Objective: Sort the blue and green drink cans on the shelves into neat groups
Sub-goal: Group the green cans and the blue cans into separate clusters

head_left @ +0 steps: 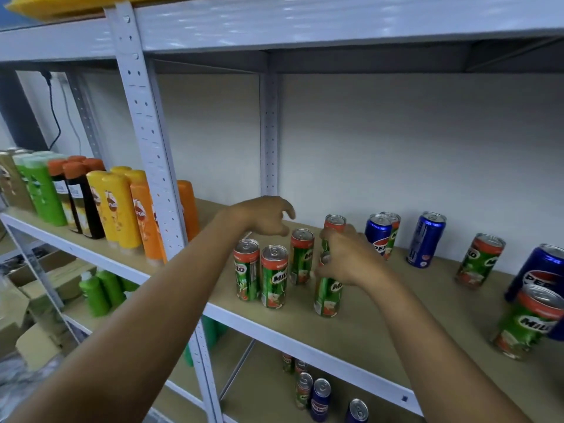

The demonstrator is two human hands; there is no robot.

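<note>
Right hand grips green can's top on shelf.

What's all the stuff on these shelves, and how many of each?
Green cans: seven on the middle shelf, five clustered at centre, at least three on the shelf below.
Blue cans: three on the middle shelf, right; two below.
Bottles: green, brown, yellow and orange, middle shelf left; green ones below.
Boxes: cardboard, lower left.
Shelf: white frame, tan boards.
Left hand: open, above the cluster.
Right hand: gripping a green can.
</note>
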